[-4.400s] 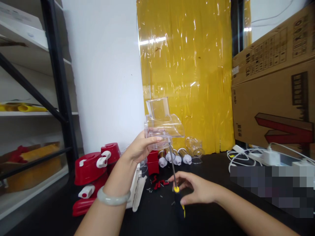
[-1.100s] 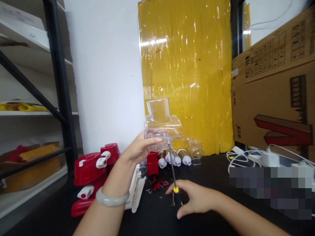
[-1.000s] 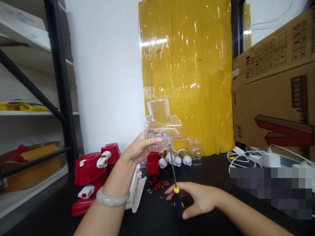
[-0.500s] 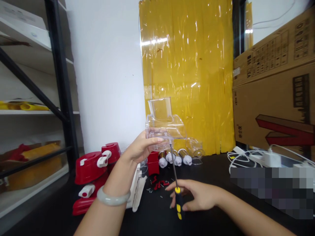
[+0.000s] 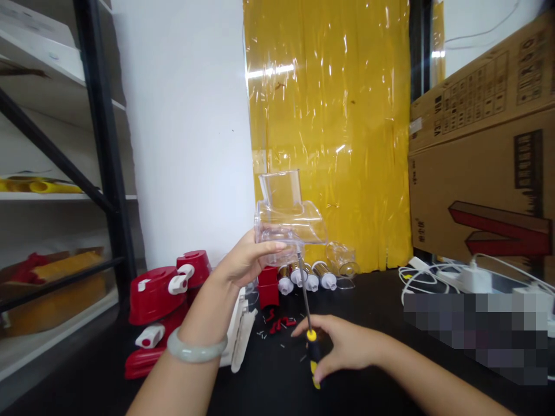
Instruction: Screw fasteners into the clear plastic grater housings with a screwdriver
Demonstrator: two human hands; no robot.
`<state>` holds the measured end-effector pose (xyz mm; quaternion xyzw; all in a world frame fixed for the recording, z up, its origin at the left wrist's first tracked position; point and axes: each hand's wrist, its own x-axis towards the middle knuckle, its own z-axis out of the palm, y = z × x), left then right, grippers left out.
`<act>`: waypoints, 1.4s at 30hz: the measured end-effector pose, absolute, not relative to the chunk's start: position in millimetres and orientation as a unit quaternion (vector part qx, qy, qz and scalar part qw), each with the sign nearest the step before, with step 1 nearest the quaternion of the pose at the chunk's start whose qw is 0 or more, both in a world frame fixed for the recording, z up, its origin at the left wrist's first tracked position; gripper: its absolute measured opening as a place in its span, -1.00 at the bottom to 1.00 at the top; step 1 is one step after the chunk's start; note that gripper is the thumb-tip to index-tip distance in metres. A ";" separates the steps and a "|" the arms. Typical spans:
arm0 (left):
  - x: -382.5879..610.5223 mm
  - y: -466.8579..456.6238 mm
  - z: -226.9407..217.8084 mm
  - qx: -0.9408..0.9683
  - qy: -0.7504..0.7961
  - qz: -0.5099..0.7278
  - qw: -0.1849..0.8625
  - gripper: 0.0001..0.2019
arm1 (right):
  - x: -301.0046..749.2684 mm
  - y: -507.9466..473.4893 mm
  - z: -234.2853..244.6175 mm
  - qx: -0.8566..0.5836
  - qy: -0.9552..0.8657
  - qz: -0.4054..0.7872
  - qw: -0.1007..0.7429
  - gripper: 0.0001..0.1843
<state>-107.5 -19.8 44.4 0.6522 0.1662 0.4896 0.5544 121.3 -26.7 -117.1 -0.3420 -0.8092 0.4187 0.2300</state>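
My left hand grips a clear plastic housing from its lower left side, holding it up above the black table. The housing has a square spout standing on a rounded body. Below it, a screwdriver with a black and yellow handle stands almost upright, its shaft running up to the underside of the housing. Around the handle is my right hand, its thumb on the lower part. The screwdriver's tip is hard to make out against the clear plastic.
Red and white appliance parts stand at left beside a white piece. Small red parts and loose screws lie mid-table. Several mesh cylinders lie behind. White cables and a large cardboard box are at right.
My right thumb has moved onto the lower screwdriver handle, and the fingers have shifted around it. The housing stays in my left hand, nearly still.
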 end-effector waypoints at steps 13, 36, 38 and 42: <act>-107.7 -18.7 44.0 0.658 0.167 0.483 0.553 -0.55 | 123.3 -22.0 -119.0 -0.326 -0.802 0.441 0.236 0.10; -106.6 -20.2 46.3 0.649 0.174 0.498 0.548 -0.55 | 122.1 -25.0 -116.6 -0.314 -0.805 0.446 0.233 0.03; -106.3 -19.3 46.3 0.652 0.170 0.496 0.548 -0.55 | 123.6 -23.1 -117.2 -0.307 -0.806 0.448 0.236 0.08; -105.9 -18.8 46.7 0.656 0.166 0.494 0.546 -0.55 | 127.1 -21.5 -118.2 -0.198 -0.806 0.509 0.226 -0.01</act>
